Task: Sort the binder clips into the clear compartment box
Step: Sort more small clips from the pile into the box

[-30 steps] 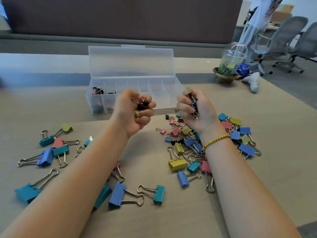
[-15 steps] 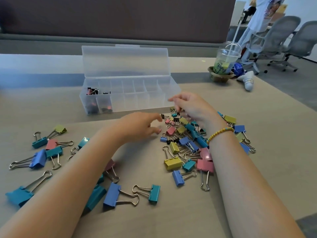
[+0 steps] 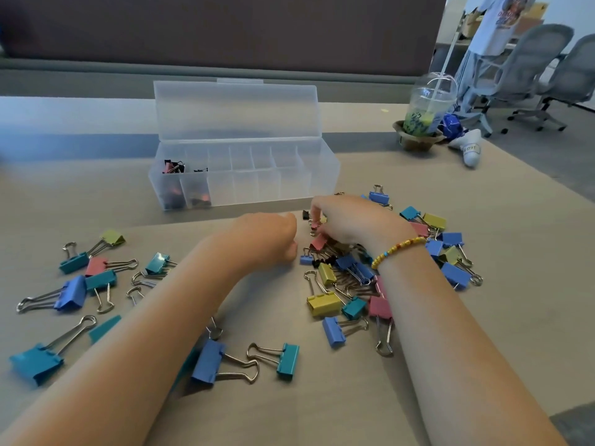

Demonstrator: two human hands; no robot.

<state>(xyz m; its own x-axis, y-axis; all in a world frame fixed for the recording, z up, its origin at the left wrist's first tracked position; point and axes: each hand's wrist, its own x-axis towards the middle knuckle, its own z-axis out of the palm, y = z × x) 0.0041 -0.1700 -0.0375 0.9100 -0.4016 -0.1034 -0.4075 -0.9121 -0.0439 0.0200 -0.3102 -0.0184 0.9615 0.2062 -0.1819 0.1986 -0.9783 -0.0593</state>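
Observation:
The clear compartment box (image 3: 325, 175) stands open at the table's middle, lid upright; its two leftmost compartments hold small black and pink clips (image 3: 174, 167). A mixed pile of coloured binder clips (image 3: 328, 275) lies in front of it to the right. My right hand (image 3: 351, 220) reaches down into the pile's far edge, thumb and forefinger pinched on a small pink clip (image 3: 315, 225). My left hand (image 3: 267, 236) rests just left of the pile with its fingers curled under; whatever it holds is hidden. Larger clips (image 3: 72, 292) are scattered at the left.
An iced drink cup with a straw (image 3: 429, 107) sits in a paper holder at the back right, with a white sock-like object (image 3: 470, 152) beside it. Office chairs (image 3: 528, 69) and a standing person are beyond the table's right edge.
Both hands came down from chest height to the pile. The right hand moved forward and pinched a small pink clip; the left hand's fingers curled shut beside the pile.

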